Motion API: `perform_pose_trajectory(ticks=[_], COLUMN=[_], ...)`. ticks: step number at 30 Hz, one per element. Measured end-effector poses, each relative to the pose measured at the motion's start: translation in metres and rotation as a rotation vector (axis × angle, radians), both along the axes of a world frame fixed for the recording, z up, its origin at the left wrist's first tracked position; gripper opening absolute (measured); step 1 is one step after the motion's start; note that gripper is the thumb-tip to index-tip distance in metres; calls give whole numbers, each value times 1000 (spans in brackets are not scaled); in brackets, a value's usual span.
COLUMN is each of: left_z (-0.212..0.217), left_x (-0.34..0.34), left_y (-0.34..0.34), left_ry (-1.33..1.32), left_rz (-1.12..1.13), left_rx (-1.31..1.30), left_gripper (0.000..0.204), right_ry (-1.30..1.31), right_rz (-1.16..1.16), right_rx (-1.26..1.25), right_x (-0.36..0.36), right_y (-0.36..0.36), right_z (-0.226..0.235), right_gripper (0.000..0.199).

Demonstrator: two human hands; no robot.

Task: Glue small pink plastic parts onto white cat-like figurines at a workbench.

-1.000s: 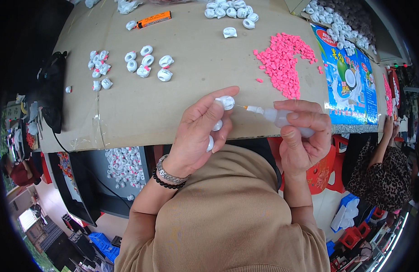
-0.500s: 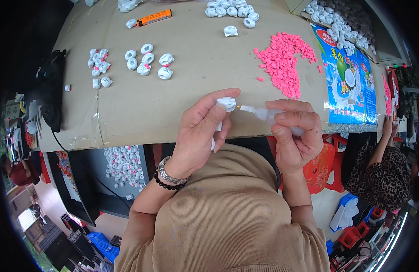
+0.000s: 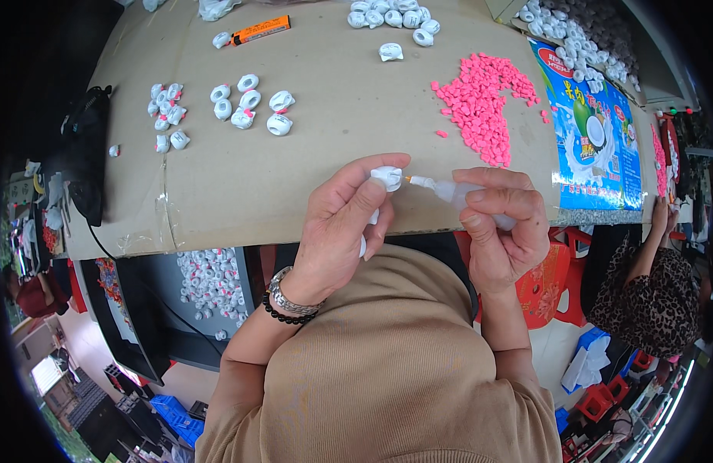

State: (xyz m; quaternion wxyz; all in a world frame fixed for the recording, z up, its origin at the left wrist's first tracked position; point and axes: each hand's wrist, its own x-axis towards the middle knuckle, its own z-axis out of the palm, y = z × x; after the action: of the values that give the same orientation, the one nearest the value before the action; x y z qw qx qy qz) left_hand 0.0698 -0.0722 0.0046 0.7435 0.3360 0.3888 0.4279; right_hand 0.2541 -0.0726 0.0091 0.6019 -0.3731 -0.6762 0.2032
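Between thumb and index finger, my left hand (image 3: 342, 212) pinches a small white cat-head piece (image 3: 387, 178). More white pieces show partly among its curled lower fingers. My right hand (image 3: 505, 224) is closed round a translucent glue bottle (image 3: 454, 193), its white nozzle and thin tip pointing left. The tip meets or nearly meets the right side of the white piece; I cannot tell whether they touch. Beyond my hands lies a heap of small pink pieces (image 3: 484, 104). To the left, several white pieces (image 3: 248, 100) stand in groups, some with a pink part on them.
At the far side are an orange box (image 3: 260, 30) and another white cluster (image 3: 387, 14). A blue printed sheet (image 3: 588, 139) covers the table's right part, beside a pile of white pieces (image 3: 576, 50). Below the left edge, an open drawer (image 3: 152, 289) holds many white pieces. A co-worker (image 3: 646, 301) sits at right.
Both hands hold nearly the same place. The glue bottle's tip stays at the white piece, with only a very slight shift of the whole view.
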Motion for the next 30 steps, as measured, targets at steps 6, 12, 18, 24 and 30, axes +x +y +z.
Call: perform_pose_trajectory(ticks=[6,12,18,24,30], left_z=[1,0,-1,-3,-4], left_x=[-2,-1,0,-1,-7], left_y=[2,1,1,2,1], left_ry=[36,51,53,-42,-147], left_rz=[22,58,75,89,39], left_rx=[12,47,48,-55,-102], left_gripper=[32,30,30,36,39], right_ry=[-13,-34,6,412,320], right_rz=[-14,-23,6,-42,-139], right_rx=[8,19,-24,-296,-639], right_x=[1,0,1,4,21], right_y=[-1,0,-3,8,31], right_z=[1,1,2,3,6], right_gripper=[17,17,19,27,31])
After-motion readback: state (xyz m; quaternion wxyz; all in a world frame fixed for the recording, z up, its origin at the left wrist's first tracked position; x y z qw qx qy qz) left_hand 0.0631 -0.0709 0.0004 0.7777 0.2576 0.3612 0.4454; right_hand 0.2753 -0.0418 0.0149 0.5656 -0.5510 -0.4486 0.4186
